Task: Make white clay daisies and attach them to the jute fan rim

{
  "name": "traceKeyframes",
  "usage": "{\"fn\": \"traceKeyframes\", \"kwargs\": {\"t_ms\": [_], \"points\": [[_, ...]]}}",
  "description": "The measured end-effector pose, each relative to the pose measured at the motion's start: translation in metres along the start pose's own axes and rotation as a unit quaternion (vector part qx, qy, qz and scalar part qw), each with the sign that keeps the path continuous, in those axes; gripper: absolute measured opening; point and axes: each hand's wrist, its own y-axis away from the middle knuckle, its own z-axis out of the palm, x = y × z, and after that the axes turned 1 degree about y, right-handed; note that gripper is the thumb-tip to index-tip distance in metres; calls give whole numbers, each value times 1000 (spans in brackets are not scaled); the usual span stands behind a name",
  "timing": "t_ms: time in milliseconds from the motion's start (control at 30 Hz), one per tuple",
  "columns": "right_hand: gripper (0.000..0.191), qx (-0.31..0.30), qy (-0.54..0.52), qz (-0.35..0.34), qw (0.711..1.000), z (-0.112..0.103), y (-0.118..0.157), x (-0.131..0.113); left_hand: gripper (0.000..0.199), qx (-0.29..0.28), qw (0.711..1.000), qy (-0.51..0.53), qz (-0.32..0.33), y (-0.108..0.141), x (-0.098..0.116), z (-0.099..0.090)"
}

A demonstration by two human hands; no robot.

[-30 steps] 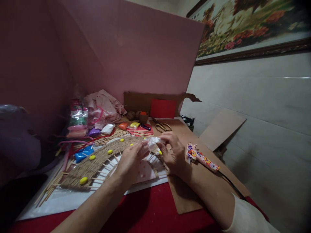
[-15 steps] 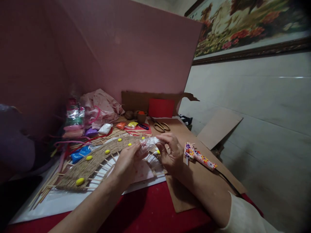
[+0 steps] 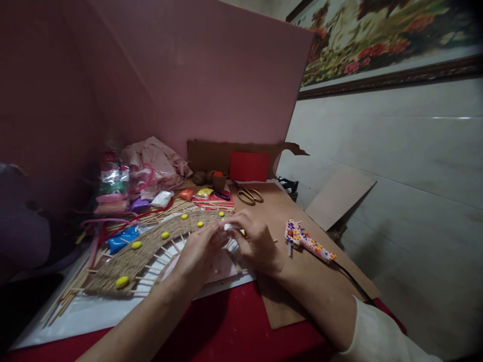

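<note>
Both of my hands meet over the right part of a fan-shaped piece point(image 3: 147, 259) woven of brown cord on thin sticks, dotted with yellow ovals. My left hand point(image 3: 199, 246) is closed on a clear plastic bag, now mostly hidden by the fingers. A small lump of white modelling clay point(image 3: 228, 227) shows between the hands. My right hand point(image 3: 256, 241) pinches this lump with thumb and fingers. Pale pink patterned material point(image 3: 222, 269) lies under the hands, inside the fan's curve.
A flowered glue gun point(image 3: 309, 244) with a black cord lies on brown cardboard point(image 3: 287, 301) at right. Scissors point(image 3: 249, 195) lie beyond the hands. Bags of coloured clay, such as a blue one point(image 3: 124, 239) and a white one point(image 3: 162, 199), sit at left among loose sticks.
My right hand has moved left and closed in against my left hand. The white clay and clear bag, plainly visible before, are now mostly covered by fingers.
</note>
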Motion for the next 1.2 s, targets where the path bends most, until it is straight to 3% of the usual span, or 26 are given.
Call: {"fn": "traceKeyframes", "kwargs": {"t_ms": [33, 167, 267, 333, 500, 533, 633, 700, 833, 900, 967, 1067, 1133, 1200], "points": [[9, 11, -5, 12, 1000, 0, 0, -1, 13, 4, 1000, 4, 0, 0, 0, 0], [7, 153, -7, 38, 988, -1, 0, -3, 13, 42, 999, 14, -9, 0, 2, -1], [12, 71, 18, -8, 997, -1, 0, -3, 14, 23, 1000, 6, -4, 0, 1, -1], [12, 25, 7, -3, 1000, -1, -1, -2, 14, 16, 1000, 5, -3, 1, 2, -1], [8, 156, -52, 82, 983, -3, -1, -2, 10, 52, 998, 25, -12, 2, 4, 1], [9, 147, -45, 65, 986, -3, 0, -3, 10, 47, 999, 26, -10, 2, 4, 2], [16, 37, -30, 0, 999, -1, 1, -4, 13, 14, 1000, 18, -9, 4, 5, 3], [12, 16, -61, 25, 998, 0, 0, -3, 15, 5, 1000, 16, -11, 4, 6, 4], [13, 149, -161, 164, 962, 0, -3, 2, 16, 38, 998, 31, -32, 3, 7, 4], [13, 189, -160, 169, 954, -1, -1, 4, 17, 49, 997, 35, -44, 3, 7, 4], [19, 169, -121, 114, 972, -1, 1, 4, 16, 46, 998, 34, -36, 4, 7, 3], [25, 47, -49, 12, 998, 0, 4, 1, 13, 7, 1000, 8, -18, 4, 5, 2], [20, 29, -45, 23, 998, 0, 3, -1, 16, -18, 1000, -3, -12, 4, 4, 2], [13, 81, -84, 90, 989, 0, 2, -1, 17, -22, 1000, 7, -10, 4, 3, 2]]}}
